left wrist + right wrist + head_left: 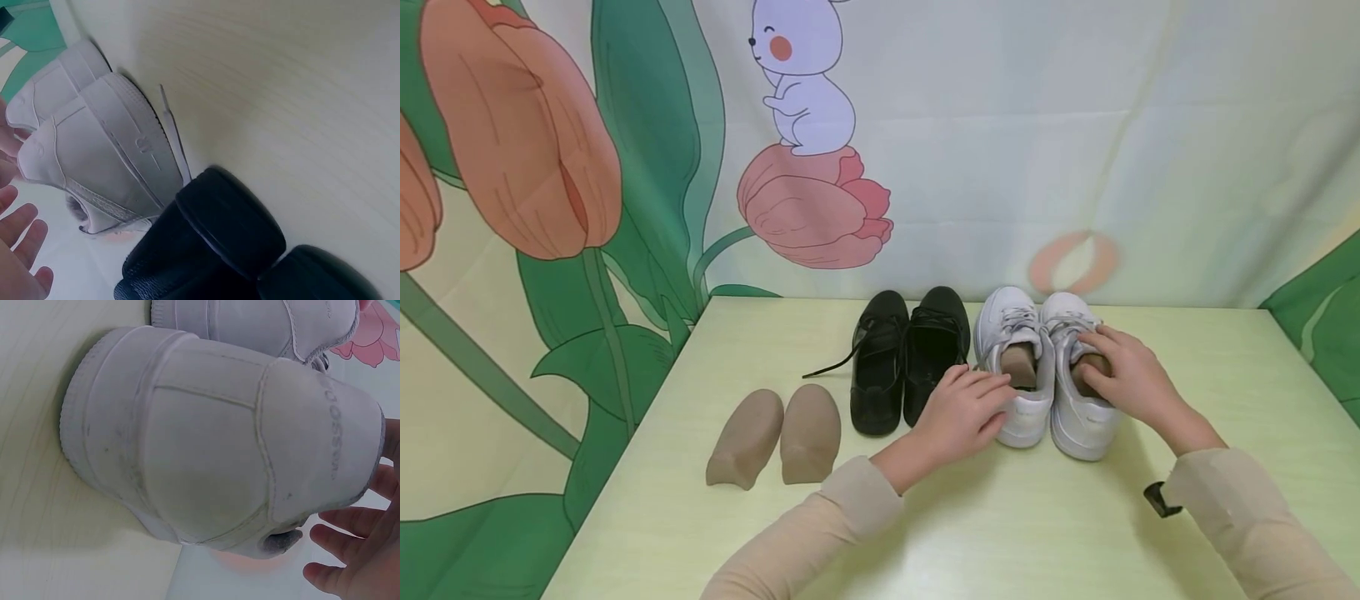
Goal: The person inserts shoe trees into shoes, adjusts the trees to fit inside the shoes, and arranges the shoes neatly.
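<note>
Your left hand [966, 414] hides part of a black shoe [934, 346] in the head view; your right hand [1133, 373], part of an insert [1097, 362]. The top edge crops the rabbit [814, 112]. In your right wrist view, the heel lettering [334, 431] blurs past reading.

A staged set is suggested: the far edge of the table [1015, 542] is backed by cloth [985, 167] printed with 1 rabbit [812, 112].

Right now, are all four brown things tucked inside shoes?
No, two brown inserts lie on the table beside the black shoes, while the other two sit inside the white shoes.
</note>
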`<action>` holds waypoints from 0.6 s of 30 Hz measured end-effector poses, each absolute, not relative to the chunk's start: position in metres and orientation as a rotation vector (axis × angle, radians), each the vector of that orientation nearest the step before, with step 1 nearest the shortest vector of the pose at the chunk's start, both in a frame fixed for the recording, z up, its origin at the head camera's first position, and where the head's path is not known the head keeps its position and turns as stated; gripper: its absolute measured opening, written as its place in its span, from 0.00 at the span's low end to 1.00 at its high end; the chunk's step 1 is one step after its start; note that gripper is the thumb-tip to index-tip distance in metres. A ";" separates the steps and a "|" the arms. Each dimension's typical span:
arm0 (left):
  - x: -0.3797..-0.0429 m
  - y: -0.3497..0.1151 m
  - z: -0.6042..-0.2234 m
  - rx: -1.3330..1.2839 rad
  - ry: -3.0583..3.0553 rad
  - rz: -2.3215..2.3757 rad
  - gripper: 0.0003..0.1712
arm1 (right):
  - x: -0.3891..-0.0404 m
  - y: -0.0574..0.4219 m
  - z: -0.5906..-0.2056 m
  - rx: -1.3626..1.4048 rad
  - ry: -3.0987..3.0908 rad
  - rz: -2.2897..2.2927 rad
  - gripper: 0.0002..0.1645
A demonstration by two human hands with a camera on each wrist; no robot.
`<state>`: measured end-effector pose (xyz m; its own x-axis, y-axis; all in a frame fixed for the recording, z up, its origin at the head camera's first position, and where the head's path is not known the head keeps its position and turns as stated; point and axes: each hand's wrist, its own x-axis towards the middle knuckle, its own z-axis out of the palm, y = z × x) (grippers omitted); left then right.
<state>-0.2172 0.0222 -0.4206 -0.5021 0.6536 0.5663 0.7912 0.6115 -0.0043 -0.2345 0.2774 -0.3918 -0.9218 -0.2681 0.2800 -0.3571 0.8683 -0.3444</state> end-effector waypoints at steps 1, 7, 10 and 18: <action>-0.217 0.021 -0.421 -1.138 -2.319 -0.350 0.14 | -0.235 0.277 -0.392 0.480 -2.818 0.583 0.26; -0.217 0.010 -0.422 -1.119 -2.373 -0.310 0.15 | -0.234 0.272 -0.389 0.503 -2.808 0.597 0.24; -0.216 0.003 -0.422 -1.101 -2.395 -0.311 0.15 | -0.233 0.269 -0.388 0.515 -2.801 0.605 0.24; -0.216 -0.013 -0.422 -1.048 -2.400 -0.318 0.15 | -0.236 0.261 -0.390 0.546 -2.791 0.597 0.24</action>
<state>-0.2157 -0.0125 -0.4221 -0.5799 0.6201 0.5284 0.7363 0.6765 0.0142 -0.2357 0.2609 -0.3897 -0.9028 -0.3078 0.3003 -0.4037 0.8472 -0.3454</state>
